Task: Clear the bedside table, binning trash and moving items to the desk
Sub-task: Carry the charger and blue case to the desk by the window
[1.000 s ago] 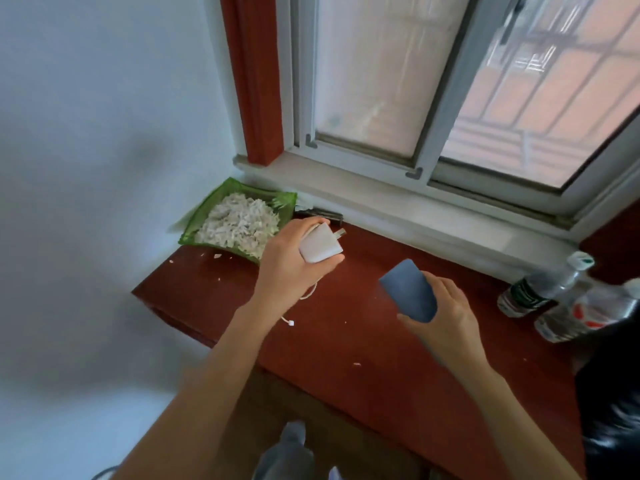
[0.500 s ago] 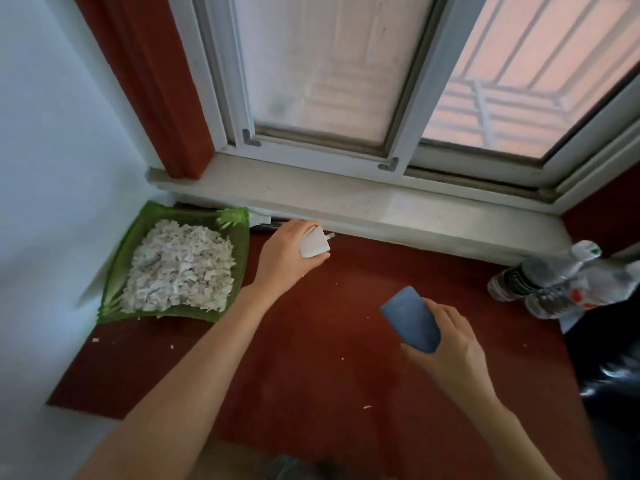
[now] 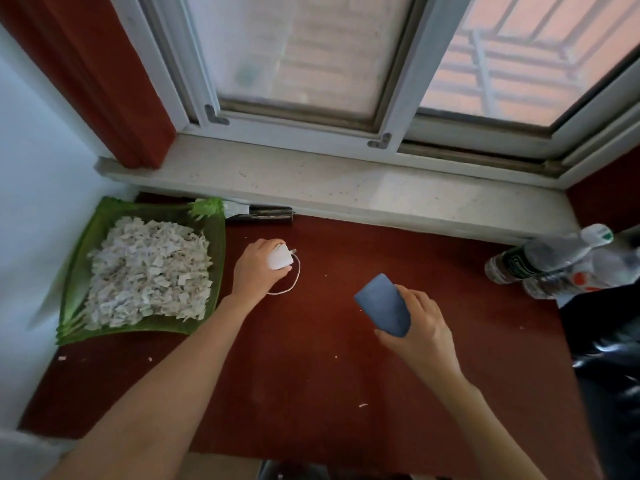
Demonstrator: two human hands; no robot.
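My left hand (image 3: 258,268), which had carried the white charger (image 3: 280,257) in the air, now gripped it down on the red counter (image 3: 311,375) beside the green tray (image 3: 218,237), while my right hand (image 3: 419,327) held the blue case (image 3: 383,305) above, so both had reached the desk.

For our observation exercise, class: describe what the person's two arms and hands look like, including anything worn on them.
Both forearms are bare as far as the view shows; no sleeve reaches into the picture. The left hand and the right hand wear no gloves, and no watch, bracelet or ring is visible. Both arms are slim and enter from the bottom edge.
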